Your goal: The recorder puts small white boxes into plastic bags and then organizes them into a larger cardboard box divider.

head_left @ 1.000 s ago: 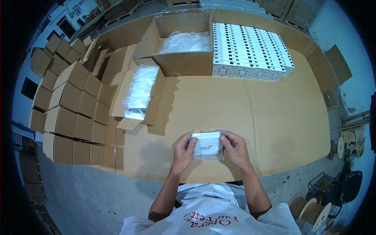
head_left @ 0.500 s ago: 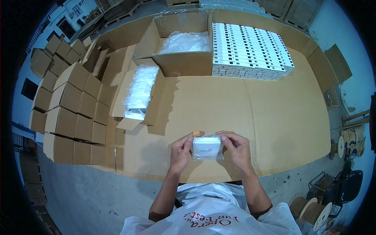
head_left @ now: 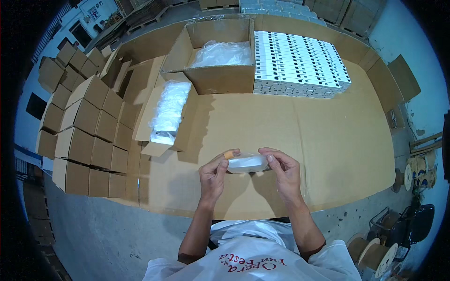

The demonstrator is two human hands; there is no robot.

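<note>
Cardboard-covered bench point(head_left: 328, 140) fills the frame's middle. Just below centre, the left hand point(head_left: 213, 175) and right hand point(head_left: 286, 171) pinch a small white part in a clear bag point(head_left: 246, 163) by its ends, above the bench. Slick film could slip from such light fingertip holds.

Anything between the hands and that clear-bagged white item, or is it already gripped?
Nothing in between. The left hand and right hand both hold the bagged white item by its ends, above the cardboard sheet.

Bagged item's point(head_left: 247, 163) ends under fingers point(head_left: 276, 159)
</note>
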